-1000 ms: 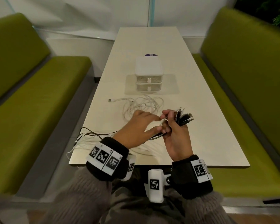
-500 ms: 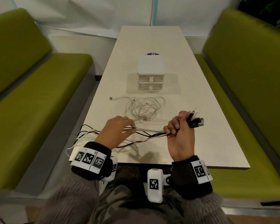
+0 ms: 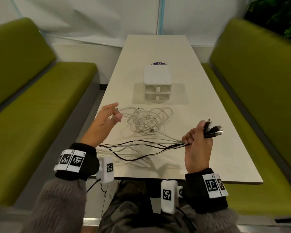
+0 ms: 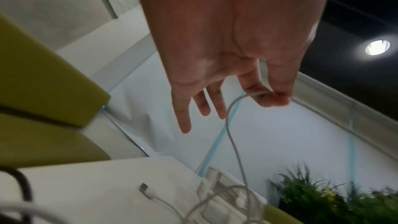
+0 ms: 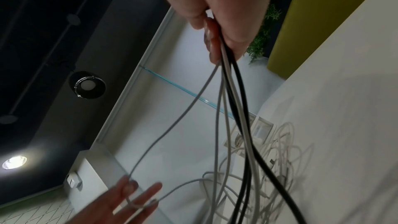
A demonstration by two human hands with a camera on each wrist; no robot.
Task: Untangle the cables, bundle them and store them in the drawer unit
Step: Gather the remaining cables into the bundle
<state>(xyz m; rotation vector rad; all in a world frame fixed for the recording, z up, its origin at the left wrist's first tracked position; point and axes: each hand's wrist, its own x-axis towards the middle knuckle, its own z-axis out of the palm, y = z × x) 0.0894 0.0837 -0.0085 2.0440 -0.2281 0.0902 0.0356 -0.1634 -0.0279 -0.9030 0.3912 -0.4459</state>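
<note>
My right hand (image 3: 194,137) grips a bundle of black and white cables (image 3: 141,145) a little above the table. Their plugs (image 3: 213,130) fan out past my thumb, and the strands trail left to the near left table edge. A loose tangle of white cable (image 3: 148,121) lies mid-table. At its left end my left hand (image 3: 115,113) pinches one white cable (image 4: 232,135) between thumb and forefinger (image 4: 273,98), the other fingers stretched out. The white two-drawer unit (image 3: 157,83) stands behind the tangle, both drawers closed.
The long pale table (image 3: 217,148) runs away from me between two green benches (image 3: 40,115), (image 3: 259,98). A white plug (image 4: 144,186) lies on the tabletop under my left hand. A purple sticker (image 3: 159,63) shows behind the drawer unit.
My left hand let go of the strands by my right hand, slid left, then moved forward and pinched a white cable at the tangle's left end. My right hand shifted right with the bundle.
</note>
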